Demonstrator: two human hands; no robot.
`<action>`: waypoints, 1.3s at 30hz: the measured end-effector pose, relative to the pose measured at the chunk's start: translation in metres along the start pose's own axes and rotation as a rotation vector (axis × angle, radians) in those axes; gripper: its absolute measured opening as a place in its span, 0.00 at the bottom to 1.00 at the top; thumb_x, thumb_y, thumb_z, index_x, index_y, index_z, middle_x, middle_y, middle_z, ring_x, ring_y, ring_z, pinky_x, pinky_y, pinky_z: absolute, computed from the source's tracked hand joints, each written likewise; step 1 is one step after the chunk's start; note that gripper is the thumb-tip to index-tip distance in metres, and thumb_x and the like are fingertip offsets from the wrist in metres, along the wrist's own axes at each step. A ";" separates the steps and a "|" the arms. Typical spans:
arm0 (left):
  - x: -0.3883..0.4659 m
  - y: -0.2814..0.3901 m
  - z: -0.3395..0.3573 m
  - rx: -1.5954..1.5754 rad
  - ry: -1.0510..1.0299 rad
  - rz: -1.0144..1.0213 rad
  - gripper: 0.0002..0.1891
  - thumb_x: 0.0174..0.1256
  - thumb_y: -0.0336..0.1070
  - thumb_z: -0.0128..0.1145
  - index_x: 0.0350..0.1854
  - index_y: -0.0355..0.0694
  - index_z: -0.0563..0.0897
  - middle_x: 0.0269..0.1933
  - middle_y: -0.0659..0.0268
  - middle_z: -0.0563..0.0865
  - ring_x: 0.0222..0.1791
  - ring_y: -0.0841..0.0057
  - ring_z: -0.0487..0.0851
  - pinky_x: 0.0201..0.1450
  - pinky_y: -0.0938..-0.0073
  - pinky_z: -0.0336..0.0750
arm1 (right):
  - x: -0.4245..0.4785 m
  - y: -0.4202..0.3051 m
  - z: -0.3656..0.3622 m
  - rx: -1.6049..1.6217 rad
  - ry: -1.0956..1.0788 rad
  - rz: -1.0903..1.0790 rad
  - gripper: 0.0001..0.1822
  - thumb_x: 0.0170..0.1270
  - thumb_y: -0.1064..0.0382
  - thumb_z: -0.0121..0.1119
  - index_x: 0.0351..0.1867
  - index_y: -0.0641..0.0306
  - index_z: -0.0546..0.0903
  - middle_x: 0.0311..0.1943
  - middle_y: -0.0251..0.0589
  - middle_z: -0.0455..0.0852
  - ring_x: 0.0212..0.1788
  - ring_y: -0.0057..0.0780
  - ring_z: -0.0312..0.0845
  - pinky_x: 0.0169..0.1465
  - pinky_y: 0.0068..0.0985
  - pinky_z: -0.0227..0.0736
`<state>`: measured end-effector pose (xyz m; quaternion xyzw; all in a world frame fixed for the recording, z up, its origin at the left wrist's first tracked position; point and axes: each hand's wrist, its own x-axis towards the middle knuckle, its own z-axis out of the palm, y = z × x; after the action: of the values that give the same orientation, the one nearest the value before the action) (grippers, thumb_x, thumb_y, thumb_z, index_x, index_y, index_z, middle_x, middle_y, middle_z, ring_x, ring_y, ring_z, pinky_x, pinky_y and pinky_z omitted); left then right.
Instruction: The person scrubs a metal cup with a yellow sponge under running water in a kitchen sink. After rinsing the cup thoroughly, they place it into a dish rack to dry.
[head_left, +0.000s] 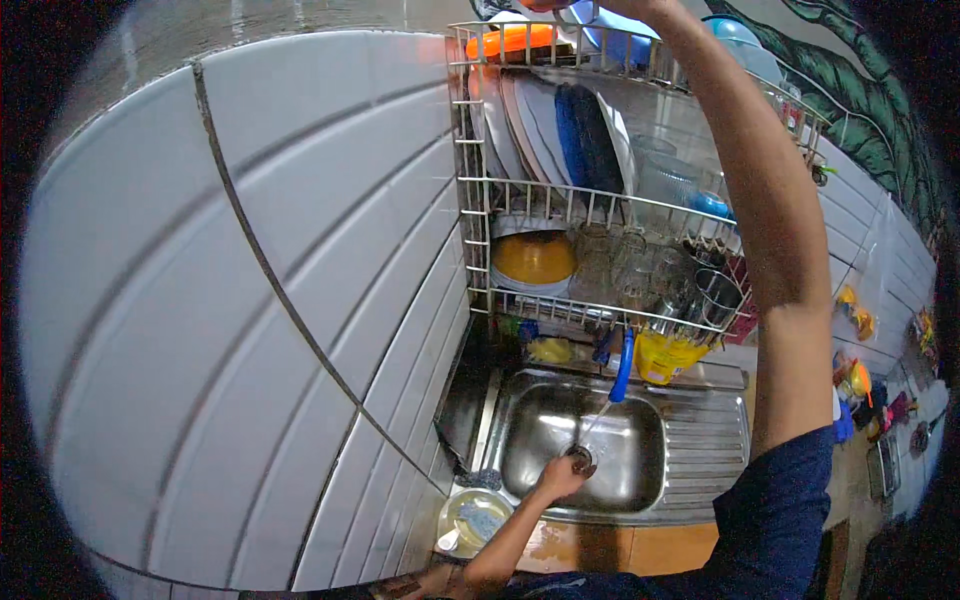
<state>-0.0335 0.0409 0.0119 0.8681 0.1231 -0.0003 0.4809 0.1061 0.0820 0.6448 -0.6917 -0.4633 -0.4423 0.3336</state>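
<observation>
My left hand (564, 478) reaches into the stainless steel sink (540, 412), its fingers around a small dark round item (580, 457) whose kind I cannot make out. A thin stream of water (596, 421) falls onto it from a blue tap hose (622, 367). My right arm is raised past the dish rack to its top level. Only a sliver of my right hand (551, 4) shows at the picture's upper edge, near an orange plastic item (510, 41) and a blue basin (619, 34). What it touches is cut off.
A white wire dish rack (540, 184) above the sink holds upright plates (529, 127), glasses (630, 262) and a metal cup (716, 292). Yellow container (667, 360) under it. Soapy bowl with a sponge (476, 517) at the sink's left corner. White tiled wall (225, 337) left; ribbed drainboard (705, 450) right.
</observation>
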 end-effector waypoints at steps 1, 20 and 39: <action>0.001 -0.004 0.002 -0.011 0.012 0.028 0.22 0.56 0.56 0.59 0.40 0.41 0.83 0.39 0.55 0.86 0.40 0.59 0.84 0.44 0.64 0.77 | 0.000 0.003 0.002 0.004 0.003 -0.007 0.41 0.41 0.38 0.66 0.53 0.64 0.76 0.46 0.52 0.82 0.49 0.40 0.79 0.52 0.31 0.73; 0.010 -0.020 0.015 0.072 -0.051 0.050 0.25 0.56 0.60 0.56 0.42 0.42 0.83 0.36 0.52 0.85 0.38 0.57 0.84 0.45 0.62 0.76 | -0.010 -0.021 0.016 -0.448 -0.212 0.033 0.33 0.44 0.38 0.67 0.49 0.55 0.78 0.47 0.49 0.80 0.56 0.49 0.69 0.56 0.39 0.68; 0.002 -0.019 0.016 0.001 -0.035 0.033 0.24 0.56 0.59 0.57 0.43 0.42 0.83 0.39 0.52 0.85 0.42 0.53 0.83 0.48 0.61 0.76 | -0.017 -0.005 0.024 -0.265 -0.173 0.093 0.40 0.52 0.40 0.62 0.62 0.60 0.65 0.55 0.61 0.71 0.57 0.53 0.70 0.57 0.40 0.68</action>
<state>-0.0335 0.0377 -0.0133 0.8702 0.1004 -0.0074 0.4823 0.1053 0.0990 0.6205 -0.7859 -0.3953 -0.4223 0.2185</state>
